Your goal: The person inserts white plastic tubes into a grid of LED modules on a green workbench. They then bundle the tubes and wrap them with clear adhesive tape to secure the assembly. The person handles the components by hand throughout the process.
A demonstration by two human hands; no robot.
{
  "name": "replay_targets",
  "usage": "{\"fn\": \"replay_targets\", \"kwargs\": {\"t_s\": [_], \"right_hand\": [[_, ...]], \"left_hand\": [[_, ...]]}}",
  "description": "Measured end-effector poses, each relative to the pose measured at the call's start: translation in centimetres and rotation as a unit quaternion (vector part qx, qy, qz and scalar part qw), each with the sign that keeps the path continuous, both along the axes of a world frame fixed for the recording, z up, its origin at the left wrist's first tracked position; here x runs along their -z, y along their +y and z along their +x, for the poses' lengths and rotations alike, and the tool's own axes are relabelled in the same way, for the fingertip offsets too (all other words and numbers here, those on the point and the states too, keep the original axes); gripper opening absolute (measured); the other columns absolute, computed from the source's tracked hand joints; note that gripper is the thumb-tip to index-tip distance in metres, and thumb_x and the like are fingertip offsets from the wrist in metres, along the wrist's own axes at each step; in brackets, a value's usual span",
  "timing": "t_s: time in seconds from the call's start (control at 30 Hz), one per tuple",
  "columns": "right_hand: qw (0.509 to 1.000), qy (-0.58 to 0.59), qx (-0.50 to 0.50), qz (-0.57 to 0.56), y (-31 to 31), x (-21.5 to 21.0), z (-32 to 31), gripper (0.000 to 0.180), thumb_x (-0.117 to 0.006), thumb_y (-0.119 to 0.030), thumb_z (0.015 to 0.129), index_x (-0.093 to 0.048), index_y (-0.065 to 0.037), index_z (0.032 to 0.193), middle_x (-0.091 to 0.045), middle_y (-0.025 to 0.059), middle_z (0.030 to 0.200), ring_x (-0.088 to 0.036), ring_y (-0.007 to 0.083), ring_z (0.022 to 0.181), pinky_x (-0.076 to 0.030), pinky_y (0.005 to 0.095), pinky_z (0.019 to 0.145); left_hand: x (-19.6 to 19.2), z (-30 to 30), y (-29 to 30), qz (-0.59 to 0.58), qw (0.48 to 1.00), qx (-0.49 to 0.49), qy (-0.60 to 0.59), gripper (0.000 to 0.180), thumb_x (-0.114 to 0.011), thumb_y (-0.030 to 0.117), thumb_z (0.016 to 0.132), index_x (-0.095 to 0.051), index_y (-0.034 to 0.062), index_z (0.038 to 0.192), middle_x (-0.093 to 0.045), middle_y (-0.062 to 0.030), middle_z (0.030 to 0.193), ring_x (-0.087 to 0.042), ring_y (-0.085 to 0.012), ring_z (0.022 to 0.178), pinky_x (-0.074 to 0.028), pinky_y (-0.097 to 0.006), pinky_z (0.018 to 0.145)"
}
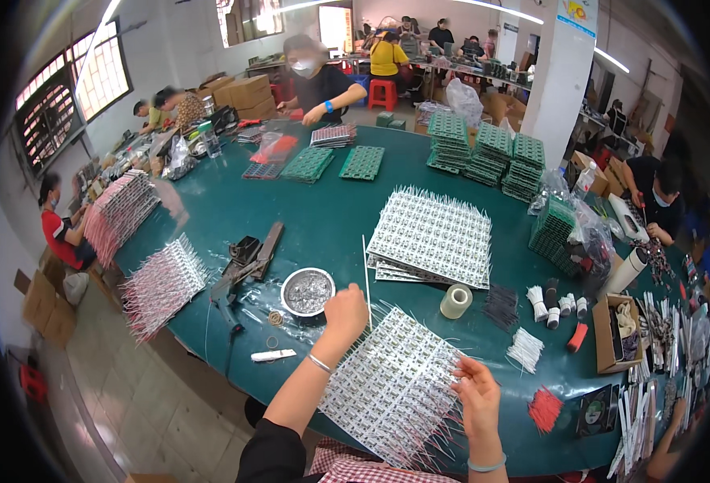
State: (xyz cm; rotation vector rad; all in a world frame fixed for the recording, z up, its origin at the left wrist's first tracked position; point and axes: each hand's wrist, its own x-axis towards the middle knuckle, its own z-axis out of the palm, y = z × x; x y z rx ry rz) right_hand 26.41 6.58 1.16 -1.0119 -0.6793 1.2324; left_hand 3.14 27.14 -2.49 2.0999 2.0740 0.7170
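Note:
In front of me lies a white circuit board panel (pixel 383 386), covered in rows of small boards, with thin wires bristling from its right and lower edges. My left hand (pixel 345 312) is closed above its upper left corner, beside a round metal bowl (pixel 307 291) of silvery bits. A thin white rod (pixel 366 274) runs upright just right of that fist; whether the fist grips it I cannot tell. At the panel's right edge, my right hand (pixel 479 396) has thumb and fingers drawn together near the wire ends. What sits between its fingertips is too small to name.
Beyond the panel stands a stack of wired panels (pixel 429 233). A tape roll (pixel 455 302), black wires (pixel 500 305), white wires (pixel 525 349) and red wires (pixel 545 409) lie to the right. On the left are a soldering tool stand (pixel 242 262) and another panel (pixel 161 286). Co-workers sit around.

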Motion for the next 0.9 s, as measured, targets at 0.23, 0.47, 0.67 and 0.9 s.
{"fn": "replay_targets", "kwargs": {"t_s": [0.23, 0.47, 0.67, 0.9], "right_hand": [[0.997, 0.042, 0.039, -0.044, 0.2, 1.2, 1.9, 0.032, -0.056, 0.003, 0.088, -0.056, 0.002, 0.12, -0.058, 0.0088, 0.112, -0.057, 0.0155, 0.098, -0.049, 0.0285, 0.079], [0.994, 0.065, 0.052, -0.073, 0.9, 2.2, 2.9, 0.025, -0.057, 0.003, 0.088, -0.059, 0.003, 0.113, -0.062, 0.0087, 0.103, -0.06, 0.0157, 0.091, -0.05, 0.0286, 0.075], [0.989, 0.065, 0.091, -0.097, 1.9, 3.3, 4.6, 0.023, -0.056, 0.003, 0.089, -0.06, 0.004, 0.112, -0.064, 0.0095, 0.099, -0.061, 0.016, 0.088, -0.051, 0.0283, 0.073], [0.983, 0.063, 0.121, -0.122, 3.5, 4.5, 5.5, 0.021, -0.058, -0.001, 0.089, -0.061, 0.002, 0.11, -0.065, 0.0094, 0.098, -0.062, 0.0157, 0.087, -0.051, 0.0291, 0.072]], "left_hand": [[-3.8, -4.1, 10.3, 0.199, 0.958, -0.014, -0.207, 0.013, -0.059, 0.01, 0.087, -0.066, -0.0011, 0.088, -0.068, -0.0203, 0.077, -0.067, -0.0353, 0.074, -0.051, -0.044, 0.067], [-5.1, -11.7, 23.5, -0.035, 0.741, -0.094, -0.664, 0.015, -0.056, 0.01, 0.09, -0.062, -0.0025, 0.084, -0.057, -0.0062, 0.065, -0.055, -0.0147, 0.05, -0.045, -0.027, 0.042], [-1.4, -10.9, 30.8, -0.042, 0.85, -0.143, -0.506, 0.027, -0.058, 0.02, 0.092, -0.062, -0.0043, 0.103, -0.06, -0.0104, 0.077, -0.059, -0.0176, 0.06, -0.054, -0.03, 0.053], [3.4, -10.6, 35.2, -0.136, 0.916, -0.228, -0.299, 0.05, -0.067, 0.039, 0.085, -0.064, -0.0043, 0.108, -0.064, -0.0224, 0.106, -0.065, -0.0349, 0.1, -0.055, -0.045, 0.08]]}}
